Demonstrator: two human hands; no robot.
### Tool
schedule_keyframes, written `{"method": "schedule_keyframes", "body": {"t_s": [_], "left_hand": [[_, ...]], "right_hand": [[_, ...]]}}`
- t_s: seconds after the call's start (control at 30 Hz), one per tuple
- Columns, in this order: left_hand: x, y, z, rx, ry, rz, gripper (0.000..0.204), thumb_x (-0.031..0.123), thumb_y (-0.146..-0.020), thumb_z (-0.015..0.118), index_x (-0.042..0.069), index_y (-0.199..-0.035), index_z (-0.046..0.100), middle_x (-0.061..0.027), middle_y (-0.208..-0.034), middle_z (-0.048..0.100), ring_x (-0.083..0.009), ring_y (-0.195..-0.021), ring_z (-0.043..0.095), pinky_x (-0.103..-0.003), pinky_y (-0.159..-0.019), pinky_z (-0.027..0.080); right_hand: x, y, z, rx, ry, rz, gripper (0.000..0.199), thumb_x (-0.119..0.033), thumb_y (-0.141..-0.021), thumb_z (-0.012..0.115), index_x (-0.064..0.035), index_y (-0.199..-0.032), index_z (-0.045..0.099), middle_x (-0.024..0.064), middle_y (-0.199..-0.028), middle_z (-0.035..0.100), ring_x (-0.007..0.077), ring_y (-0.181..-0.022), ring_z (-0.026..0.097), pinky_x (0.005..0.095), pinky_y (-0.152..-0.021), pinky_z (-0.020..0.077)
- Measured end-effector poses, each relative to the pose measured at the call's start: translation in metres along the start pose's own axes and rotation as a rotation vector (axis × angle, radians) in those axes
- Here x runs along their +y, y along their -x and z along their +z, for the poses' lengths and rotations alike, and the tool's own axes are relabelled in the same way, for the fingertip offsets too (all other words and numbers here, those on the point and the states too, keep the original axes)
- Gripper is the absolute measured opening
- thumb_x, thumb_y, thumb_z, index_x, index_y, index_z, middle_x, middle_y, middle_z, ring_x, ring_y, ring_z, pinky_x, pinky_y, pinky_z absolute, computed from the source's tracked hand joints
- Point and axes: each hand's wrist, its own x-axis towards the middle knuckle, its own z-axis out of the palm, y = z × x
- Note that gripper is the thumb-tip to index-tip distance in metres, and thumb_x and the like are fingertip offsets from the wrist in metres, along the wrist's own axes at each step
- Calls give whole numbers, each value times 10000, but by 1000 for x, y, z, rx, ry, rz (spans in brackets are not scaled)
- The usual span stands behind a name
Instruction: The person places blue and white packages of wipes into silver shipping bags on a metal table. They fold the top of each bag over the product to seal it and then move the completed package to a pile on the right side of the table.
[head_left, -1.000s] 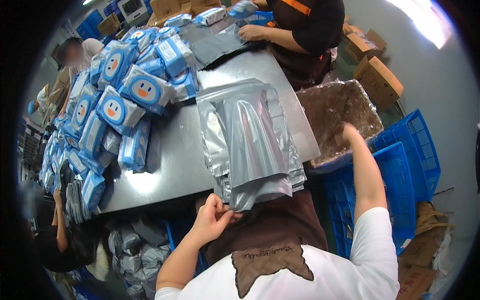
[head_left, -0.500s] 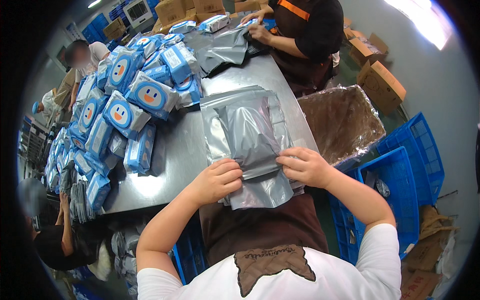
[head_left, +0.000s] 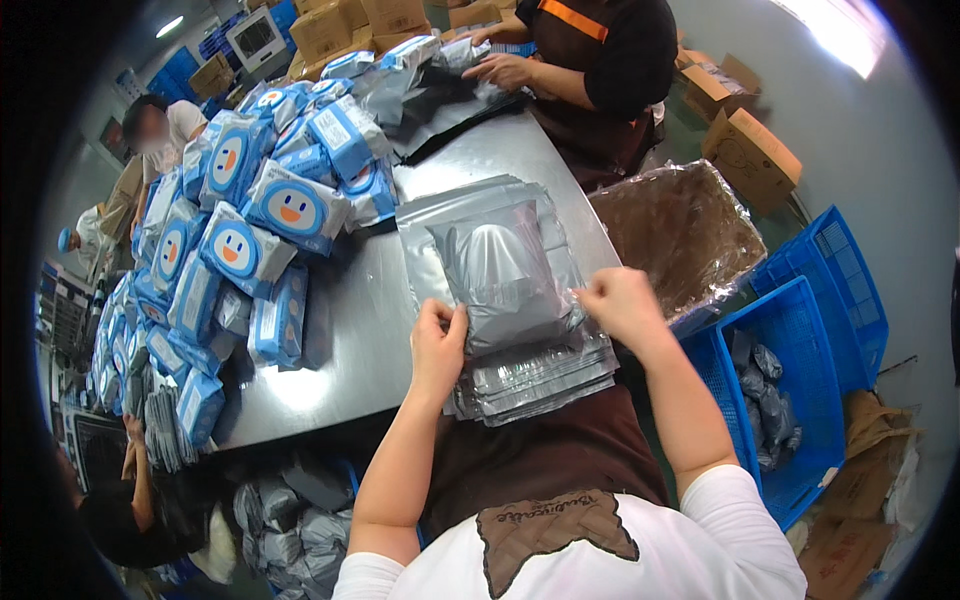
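Several grey parcels [head_left: 770,410] lie in the near blue crate [head_left: 812,350] at the right, piled loosely. A second blue crate [head_left: 845,285] stands just behind it. Beside the steel table [head_left: 345,345], a box lined with clear film [head_left: 680,225] shows its brown inside. More wrapped grey parcels [head_left: 290,530] sit heaped below the table's near edge, and blue-and-white packs [head_left: 295,205] are piled on the table's left part.

One filled grey bag [head_left: 500,265] lies flat on a stack of flat silver-grey bags [head_left: 540,385] at the near side of the table. Its long axis runs away from the person, the far end leaning slightly left, the folded end nearest the body.

The left hand [head_left: 438,345] pinches the bag's left edge between thumb and fingers. The right hand [head_left: 622,305] is curled narrow at the right edge; whether its fingertips grip anything cannot be told.
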Motion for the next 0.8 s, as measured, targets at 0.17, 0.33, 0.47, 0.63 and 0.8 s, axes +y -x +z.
{"method": "schedule_keyframes", "body": {"t_s": [0.17,0.33,0.47,0.63,0.8], "left_hand": [[0,15,-9,146,-93,183,163,49,-822,671,9,-873,521,-124,-864,582,-198,-721,547,-315,-656,452],[38,36,2,31,-359,477,598,142,-790,736,-43,-1296,477,-226,-1209,570,-329,-1077,588,-372,-905,472],[23,42,1,-67,-451,445,793,159,-791,738,-77,-1410,303,-263,-1186,566,-404,-1038,578,-416,-878,473],[19,38,5,-98,-630,605,766,71,-808,685,-40,-1443,273,-247,-1116,596,-412,-957,594,-428,-832,485],[4,40,3,-81,-648,584,743,77,-794,682,-33,-1429,313,-233,-1111,610,-385,-939,625,-406,-761,531]], "right_hand": [[46,-5,-43,892,333,-128,260,-107,-820,660,-38,-1070,639,170,-1074,610,338,-998,581,390,-880,467],[-22,39,2,119,-260,-375,512,-35,-794,602,-13,-1295,499,205,-1311,499,352,-1208,470,394,-1007,392],[-9,36,30,107,-432,-283,645,37,-792,546,-54,-1410,384,192,-1338,496,348,-1182,508,383,-967,430],[10,11,25,-51,-500,-195,499,59,-790,567,-28,-1279,520,166,-1070,659,241,-979,645,320,-828,498],[74,-26,2,158,-291,-222,134,14,-763,659,1,-890,699,117,-820,693,161,-764,667,278,-705,522]]}}
